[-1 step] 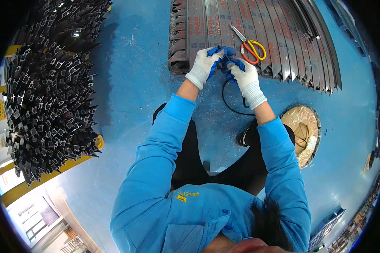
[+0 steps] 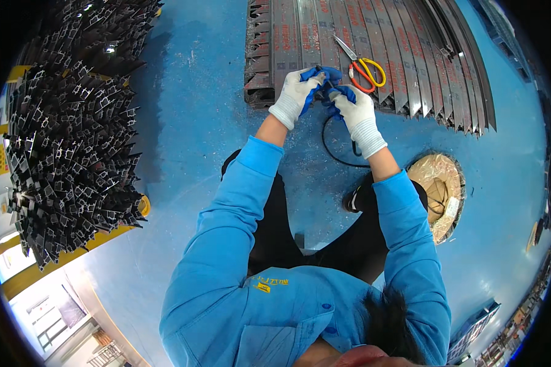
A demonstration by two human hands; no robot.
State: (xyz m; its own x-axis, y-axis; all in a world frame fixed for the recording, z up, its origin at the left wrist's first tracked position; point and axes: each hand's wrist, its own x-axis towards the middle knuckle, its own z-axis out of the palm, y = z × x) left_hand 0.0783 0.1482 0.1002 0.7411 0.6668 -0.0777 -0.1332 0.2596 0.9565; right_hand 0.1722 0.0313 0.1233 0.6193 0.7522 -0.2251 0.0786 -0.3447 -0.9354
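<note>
In front of me my left hand (image 2: 304, 93), in a white glove with blue-coated fingers, is closed in a pinch. My right hand (image 2: 352, 110), gloved the same way, has its fingers closed just beside it. Between them they grip a thin black strip (image 2: 327, 145), whose lower part loops down past my right wrist. The gloves mostly cover the gripped part. Scissors (image 2: 352, 57) with one red and one yellow handle lie just beyond my right hand, on a row of long dark metal profiles (image 2: 294, 43) with red printing.
At the left a tall stack of dark profiles (image 2: 73, 153) rests on a yellow rack (image 2: 73, 255). A round roll in clear wrapping (image 2: 419, 168) lies on the blue floor (image 2: 190, 122) by my right knee. Small shavings are scattered about.
</note>
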